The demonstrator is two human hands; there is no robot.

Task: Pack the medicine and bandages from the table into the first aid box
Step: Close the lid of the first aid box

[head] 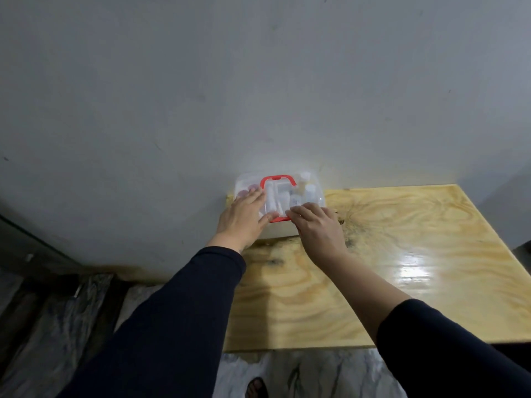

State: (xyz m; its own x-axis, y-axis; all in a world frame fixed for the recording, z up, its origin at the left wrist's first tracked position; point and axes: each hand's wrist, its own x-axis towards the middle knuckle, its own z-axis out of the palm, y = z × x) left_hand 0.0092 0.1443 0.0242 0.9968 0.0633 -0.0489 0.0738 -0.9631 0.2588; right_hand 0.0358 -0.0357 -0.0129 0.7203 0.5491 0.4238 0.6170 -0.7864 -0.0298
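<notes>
The first aid box (311, 193) is a clear plastic case with a red handle (278, 179) on its lid. It stands at the far left corner of the wooden table (402, 254), against the wall. White bottles and packets show through the lid, which lies down over the box. My left hand (244, 216) rests flat on the lid's left side, fingers spread, thumb by the red front latch. My right hand (319, 225) lies on the lid's front right edge with its fingertips curled over the rim.
A grey wall (258, 81) rises directly behind the box. The table's left edge drops to a marbled floor (316, 374), where a sandalled foot (255, 387) shows below. A dark ledge (34, 248) runs along the left.
</notes>
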